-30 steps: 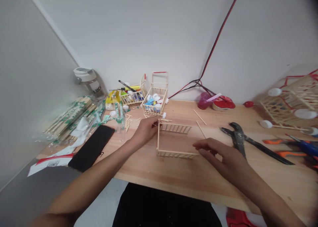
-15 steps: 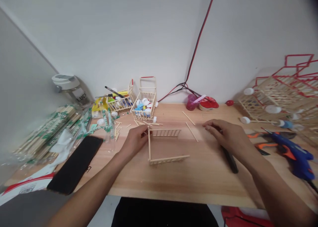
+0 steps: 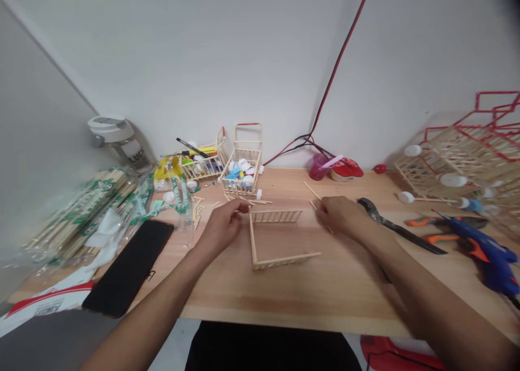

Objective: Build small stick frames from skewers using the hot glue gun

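Note:
A flat frame of wooden sticks (image 3: pixel 284 261) lies on the wooden tabletop (image 3: pixel 284 300), with one small railed side at the far end and another at the near end. My left hand (image 3: pixel 222 227) sits at its far left corner, fingertips at the joint; I cannot tell whether they grip anything. My right hand (image 3: pixel 339 216) curls over a loose wooden stick (image 3: pixel 314 204), whose middle is hidden beneath the fingers. A few short sticks (image 3: pixel 199 211) are scattered to the left of the frame.
Behind the frame stand small stick cribs (image 3: pixel 241 170) holding bottle caps. Dark-handled pliers (image 3: pixel 400 230) and a blue glue gun (image 3: pixel 493 257) lie to the right, below a red-trimmed stick structure (image 3: pixel 459 160). Packaged sticks (image 3: pixel 81 219) and a black phone (image 3: pixel 128 268) lie left.
My right hand has moved left, from beyond the loose stick to on top of it. My left hand stays at the frame's far corner, and the view has shifted slightly.

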A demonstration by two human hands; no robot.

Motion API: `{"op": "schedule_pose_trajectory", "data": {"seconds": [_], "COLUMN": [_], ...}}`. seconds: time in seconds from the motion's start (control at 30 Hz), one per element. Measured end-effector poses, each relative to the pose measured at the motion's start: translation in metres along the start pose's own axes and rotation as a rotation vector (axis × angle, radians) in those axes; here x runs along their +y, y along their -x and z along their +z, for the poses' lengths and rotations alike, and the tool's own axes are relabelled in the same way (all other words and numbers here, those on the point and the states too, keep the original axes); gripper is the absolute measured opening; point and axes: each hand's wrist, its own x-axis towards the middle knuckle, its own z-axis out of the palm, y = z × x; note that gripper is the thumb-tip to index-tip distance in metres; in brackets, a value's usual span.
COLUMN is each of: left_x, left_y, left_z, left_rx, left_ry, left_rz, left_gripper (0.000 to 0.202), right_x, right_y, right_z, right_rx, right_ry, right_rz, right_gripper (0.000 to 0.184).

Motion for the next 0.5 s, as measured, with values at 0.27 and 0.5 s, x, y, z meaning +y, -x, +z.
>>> {"op": "schedule_pose_trajectory", "data": {"seconds": [0.27,0.5], "left_x": [0.036,0.081], "left_y": [-0.005,-0.034], "left_z": [-0.020,0.002], "left_rx": [0.264,-0.119], "left_ry": [-0.101,-0.347], "left_rz": [0.136,0.328], "left_gripper": [0.031,0.024], "right_x": [0.028,0.007], "right_y": [0.027,0.035], "right_z": [0.019,0.023], "right_rx": [0.001,-0.070], "right_ry": [-0.333,-0.395], "right_rz": [-0.226,-0.251], "right_gripper": [0.027,0.023]}}
